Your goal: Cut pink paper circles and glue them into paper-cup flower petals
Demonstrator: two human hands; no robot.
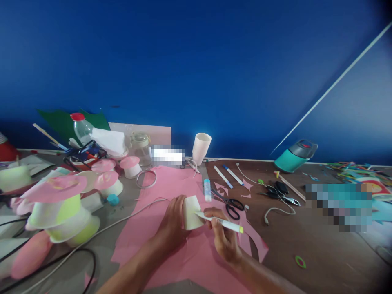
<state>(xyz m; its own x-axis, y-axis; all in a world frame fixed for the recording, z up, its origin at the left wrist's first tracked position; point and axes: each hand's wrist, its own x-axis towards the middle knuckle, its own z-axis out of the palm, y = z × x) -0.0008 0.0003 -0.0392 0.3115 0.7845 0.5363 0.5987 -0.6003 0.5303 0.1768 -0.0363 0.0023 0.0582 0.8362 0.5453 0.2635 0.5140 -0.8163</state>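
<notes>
My left hand (172, 222) grips a white paper cup (191, 212) laid on its side over a large pink paper sheet (171, 192). My right hand (223, 237) holds a white marker with a yellow-green end (221, 221), its tip touching the cup's side. Both hands are low in the middle of the view, over the pink sheet.
Black scissors (229, 204), a glue stick (207, 190), two pens (228, 175) and pink scraps lie just beyond my hands. An upright white cup (201, 148), a teal flask (294, 156), cables and keys sit further back. Paper-cup mushrooms (58, 208) crowd the left. A blue wall stands behind.
</notes>
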